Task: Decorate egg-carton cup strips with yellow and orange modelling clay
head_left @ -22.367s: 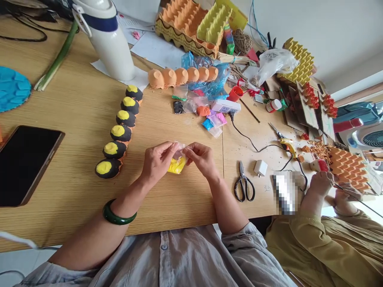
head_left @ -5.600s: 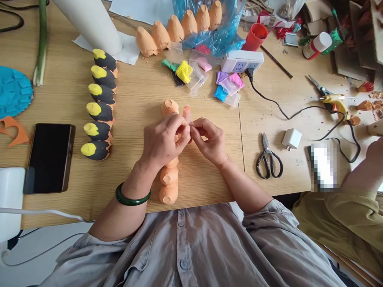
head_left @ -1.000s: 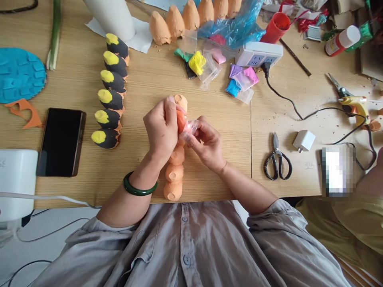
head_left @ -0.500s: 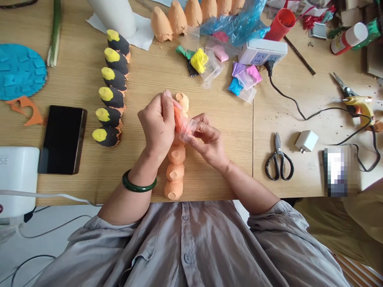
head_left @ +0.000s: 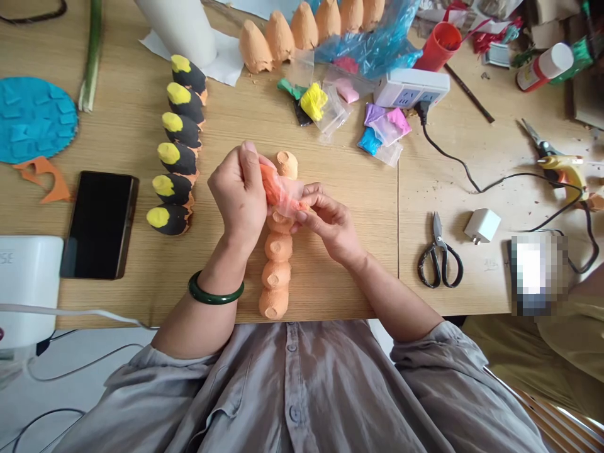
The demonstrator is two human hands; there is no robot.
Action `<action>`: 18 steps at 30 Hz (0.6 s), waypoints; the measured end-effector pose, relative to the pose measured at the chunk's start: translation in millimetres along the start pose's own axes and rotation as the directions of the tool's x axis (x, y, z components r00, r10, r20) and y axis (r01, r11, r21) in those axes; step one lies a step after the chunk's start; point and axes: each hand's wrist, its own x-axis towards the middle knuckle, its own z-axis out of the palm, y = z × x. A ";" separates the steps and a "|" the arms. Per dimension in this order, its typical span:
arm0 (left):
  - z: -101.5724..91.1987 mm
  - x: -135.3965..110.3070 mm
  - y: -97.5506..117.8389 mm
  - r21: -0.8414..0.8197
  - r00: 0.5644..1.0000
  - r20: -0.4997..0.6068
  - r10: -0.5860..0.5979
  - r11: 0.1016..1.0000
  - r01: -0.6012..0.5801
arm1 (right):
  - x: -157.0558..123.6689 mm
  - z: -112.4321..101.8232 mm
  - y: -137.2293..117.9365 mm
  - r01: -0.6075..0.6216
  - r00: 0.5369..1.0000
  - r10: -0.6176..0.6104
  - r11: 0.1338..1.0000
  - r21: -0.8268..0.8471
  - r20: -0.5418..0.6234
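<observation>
A clear plastic bag of orange modelling clay is gripped in the closed fist of my left hand, which has a dark green bangle on its wrist. The thumb and fingers of my right hand pinch a small bit of orange clay at the bag's right end. Both hands hover over an orange-painted egg-carton strip, whose row of cups points toward me. The bag and hands hide part of the strip. Left of it lies a second strip, painted black with yellow clay tops.
Several clay packets lie ahead, near a white power strip with a black cable. Scissors, a white adapter and a glue gun are on the right. A black phone lies left; another orange carton strip stands at the back.
My left hand has moved slightly left, drawing the bag out longer between the hands. Orange clay now shows at my right fingertips. The view has shifted slightly.
</observation>
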 end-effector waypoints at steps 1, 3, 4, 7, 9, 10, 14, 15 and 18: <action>-0.1 1.1 0.0 -0.006 1.000 -0.009 0.000 1.000 0.000 | -0.1 -0.2 -1.0 0.002 1.000 -0.002 1.000 0.016 -0.006; -1.0 2.9 -0.3 -0.014 1.000 -0.016 -0.007 1.000 0.007 | -0.6 -0.9 -1.9 0.002 0.999 -0.001 0.999 0.035 -0.035; -1.7 3.6 -0.6 -0.016 1.000 -0.016 -0.013 1.000 0.013 | -0.9 -1.4 -2.0 0.002 0.998 0.001 0.999 0.038 -0.055; -4.1 5.3 -1.3 -0.017 0.999 -0.014 -0.033 0.999 0.033 | -1.5 -2.0 -1.8 0.014 0.990 -0.011 1.000 0.022 -0.140; -5.0 5.9 -2.4 -0.032 0.999 -0.012 -0.046 0.998 0.046 | -1.2 -1.0 -2.1 0.013 0.980 -0.013 1.000 0.001 -0.197; -5.0 6.1 -3.3 -0.046 0.999 -0.008 -0.054 0.997 0.054 | -0.9 -0.2 -2.6 0.008 0.975 -0.008 1.000 -0.005 -0.222; -2.4 4.4 -9.6 -0.120 0.992 0.027 -0.123 0.985 0.125 | 1.7 3.0 -4.9 0.002 0.950 0.005 1.000 0.022 -0.312; -1.5 3.6 -11.3 -0.137 0.989 0.031 -0.142 0.980 0.145 | 2.4 3.2 -5.3 0.012 0.946 0.001 0.999 0.039 -0.324; 1.0 2.1 -13.4 -0.182 0.982 0.039 -0.185 0.965 0.189 | 3.3 2.3 -5.9 0.044 0.945 -0.017 0.996 0.076 -0.327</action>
